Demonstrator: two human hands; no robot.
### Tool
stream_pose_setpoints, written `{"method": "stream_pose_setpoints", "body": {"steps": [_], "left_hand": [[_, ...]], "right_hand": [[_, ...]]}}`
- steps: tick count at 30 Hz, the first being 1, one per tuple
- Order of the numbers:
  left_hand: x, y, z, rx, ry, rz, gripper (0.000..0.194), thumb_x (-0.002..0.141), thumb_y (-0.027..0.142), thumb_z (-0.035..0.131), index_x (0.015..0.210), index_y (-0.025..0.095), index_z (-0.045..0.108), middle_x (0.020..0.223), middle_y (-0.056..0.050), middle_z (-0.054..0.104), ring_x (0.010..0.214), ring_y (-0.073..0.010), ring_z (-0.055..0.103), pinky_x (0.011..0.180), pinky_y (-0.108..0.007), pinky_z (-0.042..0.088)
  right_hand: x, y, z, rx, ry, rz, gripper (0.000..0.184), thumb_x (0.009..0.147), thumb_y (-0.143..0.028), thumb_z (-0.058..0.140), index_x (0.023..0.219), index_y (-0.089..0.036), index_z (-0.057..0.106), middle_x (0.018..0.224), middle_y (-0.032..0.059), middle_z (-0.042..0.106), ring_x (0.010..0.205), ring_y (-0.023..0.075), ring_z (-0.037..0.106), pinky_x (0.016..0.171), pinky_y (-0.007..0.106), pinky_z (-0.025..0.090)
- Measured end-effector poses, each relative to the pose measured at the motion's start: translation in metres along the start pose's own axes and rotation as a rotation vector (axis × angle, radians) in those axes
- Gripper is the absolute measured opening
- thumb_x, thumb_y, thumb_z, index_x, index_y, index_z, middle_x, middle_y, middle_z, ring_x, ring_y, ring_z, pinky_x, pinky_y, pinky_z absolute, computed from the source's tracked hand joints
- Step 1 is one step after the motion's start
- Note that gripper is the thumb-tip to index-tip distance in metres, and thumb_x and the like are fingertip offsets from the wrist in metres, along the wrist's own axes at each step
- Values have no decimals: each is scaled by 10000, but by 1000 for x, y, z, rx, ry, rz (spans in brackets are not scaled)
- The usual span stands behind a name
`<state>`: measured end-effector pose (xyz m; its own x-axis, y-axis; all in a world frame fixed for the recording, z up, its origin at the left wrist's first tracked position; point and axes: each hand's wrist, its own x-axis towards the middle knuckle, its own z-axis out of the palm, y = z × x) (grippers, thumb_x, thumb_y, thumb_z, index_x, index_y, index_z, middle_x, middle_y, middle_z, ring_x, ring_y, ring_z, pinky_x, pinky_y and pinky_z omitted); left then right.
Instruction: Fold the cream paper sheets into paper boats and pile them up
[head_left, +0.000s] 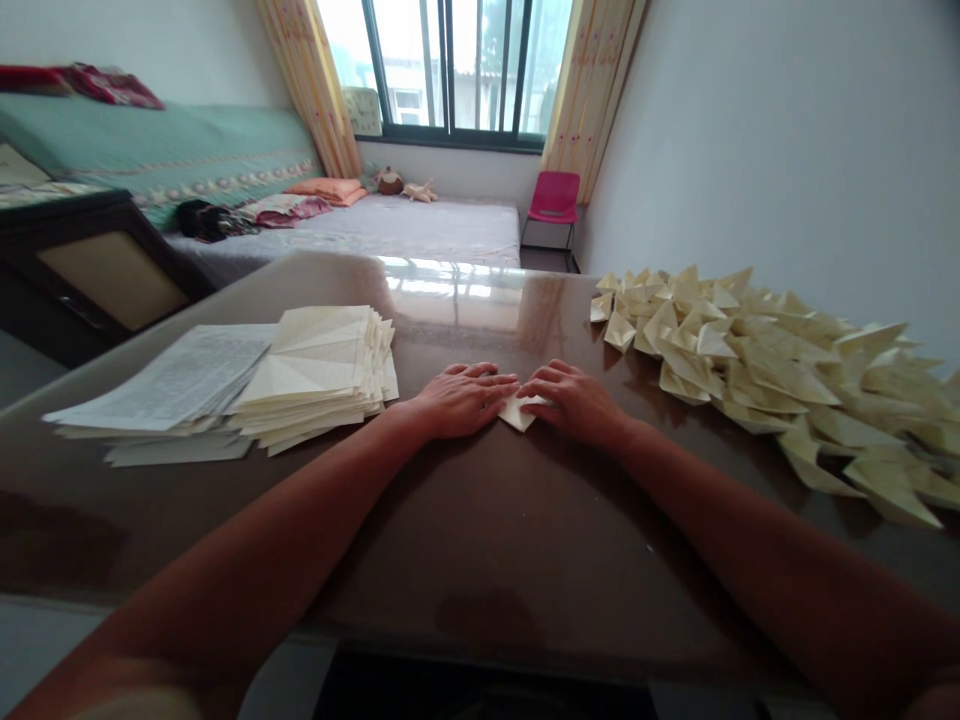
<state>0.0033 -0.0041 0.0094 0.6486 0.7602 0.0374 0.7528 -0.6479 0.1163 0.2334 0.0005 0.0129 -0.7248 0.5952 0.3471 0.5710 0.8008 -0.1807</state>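
A small folded piece of cream paper (519, 414) lies on the brown table in front of me, one corner pointing toward me. My left hand (466, 400) rests palm down with its fingers stretched out, the tips reaching the paper's left side. From the right, my right hand (574, 402) has its fingers bent over the paper, thumb and fingertips on its right part. Both hands hide much of the sheet. To the left stands a stack of creased cream sheets (315, 350). On the right is a large heap of folded paper pieces (780, 370) with pointed corners.
Printed white sheets (187, 375) lie left of the creased stack. The glossy table (480, 540) reaches toward a bed (450, 220) under the window. A pink chair (553, 200) stands by the right wall, and a dark cabinet (97, 270) at the left.
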Motion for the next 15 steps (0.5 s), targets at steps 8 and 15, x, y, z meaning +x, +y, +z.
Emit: {"method": "stream_pose_setpoints", "body": {"steps": [8,15], "left_hand": [[0,3,-1,-21,23,-32,450,972,461,257,1379,371,427,1460,81,422,1371,-207,308,1092,-394,271],[-1,11,3,24,52,-29,463,960,465,285,1383,343,429,1487,66,381,1372,-238,304,1096,-425,268]], "right_hand": [[1,-4,-1,7,-95,-85,259,928,-382,514,848,-206,685,872,50,653,837,170,533,758,276,400],[0,-9,0,-11,-86,-51,179,918,-319,531,881,-217,673,904,51,650,855,174,533,725,270,395]]}}
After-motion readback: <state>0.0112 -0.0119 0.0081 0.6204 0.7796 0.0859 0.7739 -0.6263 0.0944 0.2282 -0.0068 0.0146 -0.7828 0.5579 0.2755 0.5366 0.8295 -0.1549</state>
